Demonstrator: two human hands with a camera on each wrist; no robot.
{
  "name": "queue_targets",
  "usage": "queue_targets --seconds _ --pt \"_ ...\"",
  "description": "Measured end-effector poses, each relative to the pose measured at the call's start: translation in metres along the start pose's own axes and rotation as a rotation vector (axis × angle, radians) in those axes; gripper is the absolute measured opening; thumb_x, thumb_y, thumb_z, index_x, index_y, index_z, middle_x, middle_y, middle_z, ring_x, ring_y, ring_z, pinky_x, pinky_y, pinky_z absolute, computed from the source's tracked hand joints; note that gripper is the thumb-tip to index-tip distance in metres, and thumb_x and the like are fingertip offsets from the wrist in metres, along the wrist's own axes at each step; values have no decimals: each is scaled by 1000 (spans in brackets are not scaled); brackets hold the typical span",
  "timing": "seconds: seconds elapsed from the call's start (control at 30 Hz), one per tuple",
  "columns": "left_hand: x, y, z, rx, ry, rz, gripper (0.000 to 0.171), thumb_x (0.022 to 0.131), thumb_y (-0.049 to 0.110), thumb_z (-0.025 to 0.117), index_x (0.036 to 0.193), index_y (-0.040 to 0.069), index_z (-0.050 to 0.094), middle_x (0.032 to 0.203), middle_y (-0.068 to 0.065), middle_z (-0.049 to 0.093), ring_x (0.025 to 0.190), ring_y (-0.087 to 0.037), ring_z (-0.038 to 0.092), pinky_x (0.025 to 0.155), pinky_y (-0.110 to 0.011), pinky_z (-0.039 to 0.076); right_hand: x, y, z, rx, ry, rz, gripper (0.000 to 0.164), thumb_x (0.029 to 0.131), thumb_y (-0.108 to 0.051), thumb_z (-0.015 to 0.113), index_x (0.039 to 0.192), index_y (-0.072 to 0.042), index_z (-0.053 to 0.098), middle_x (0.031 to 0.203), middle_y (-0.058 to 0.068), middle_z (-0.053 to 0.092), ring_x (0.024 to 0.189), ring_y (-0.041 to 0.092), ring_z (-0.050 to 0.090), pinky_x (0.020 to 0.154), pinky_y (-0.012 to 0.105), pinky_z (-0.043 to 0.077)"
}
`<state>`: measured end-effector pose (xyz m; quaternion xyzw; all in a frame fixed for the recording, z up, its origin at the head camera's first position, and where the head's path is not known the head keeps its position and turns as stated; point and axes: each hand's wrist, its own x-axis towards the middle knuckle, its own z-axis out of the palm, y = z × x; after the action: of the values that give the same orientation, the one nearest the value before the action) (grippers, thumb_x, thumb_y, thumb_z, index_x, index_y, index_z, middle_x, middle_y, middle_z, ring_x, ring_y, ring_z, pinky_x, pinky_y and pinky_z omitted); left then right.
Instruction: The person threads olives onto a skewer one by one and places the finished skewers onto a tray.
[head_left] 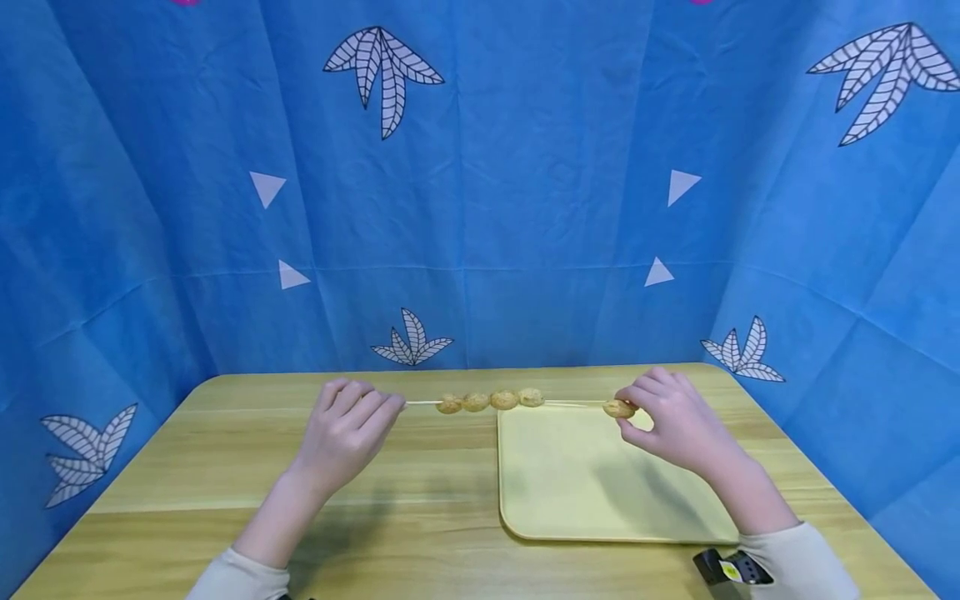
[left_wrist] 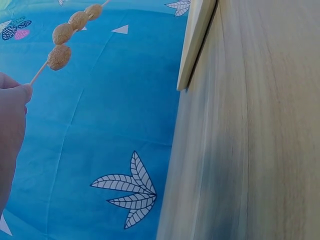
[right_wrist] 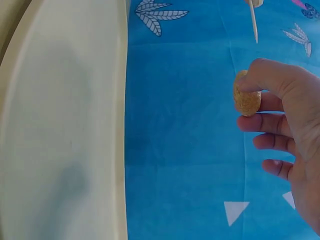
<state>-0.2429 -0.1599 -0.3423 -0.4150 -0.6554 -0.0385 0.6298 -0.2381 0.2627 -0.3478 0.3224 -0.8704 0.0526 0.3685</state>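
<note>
My left hand [head_left: 352,429] grips one end of a thin wooden skewer [head_left: 422,402], held nearly level above the table. Several round golden-brown balls [head_left: 503,400] are threaded side by side along it. Its bare pointed end [right_wrist: 254,25] sticks out toward the right. My right hand [head_left: 671,417] pinches a single loose ball [right_wrist: 247,94] between thumb and forefinger, the other fingers spread below. In the right wrist view a gap shows between that ball and the skewer's tip.
A pale yellow rectangular tray [head_left: 600,500] lies on the wooden table [head_left: 435,533], under the right hand. Blue cloth [head_left: 540,208] with leaf prints hangs behind the table and at both sides. A black wrist strap [head_left: 731,568] sits at the right sleeve.
</note>
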Motion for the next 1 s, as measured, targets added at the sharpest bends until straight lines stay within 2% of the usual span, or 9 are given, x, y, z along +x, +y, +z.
queue_targets --seconds 0.6,1.0 --pt "1 2 1 -1 1 17 22 96 10 57 80 6 72 70 -2 67 68 -22 57 66 -38 42 5 -11 2 23 50 -80 19 65 -18 73 82 -15 67 76 -7 60 78 14 48 67 32 36" --pt "-2 4 3 -3 -28 6 22 96 12 57 83 7 73 72 -2 69 70 -22 59 67 -38 43 7 -14 1 25 66 -98 18 65 -18 72 82 -15 66 76 -7 59 78 15 49 66 31 35"
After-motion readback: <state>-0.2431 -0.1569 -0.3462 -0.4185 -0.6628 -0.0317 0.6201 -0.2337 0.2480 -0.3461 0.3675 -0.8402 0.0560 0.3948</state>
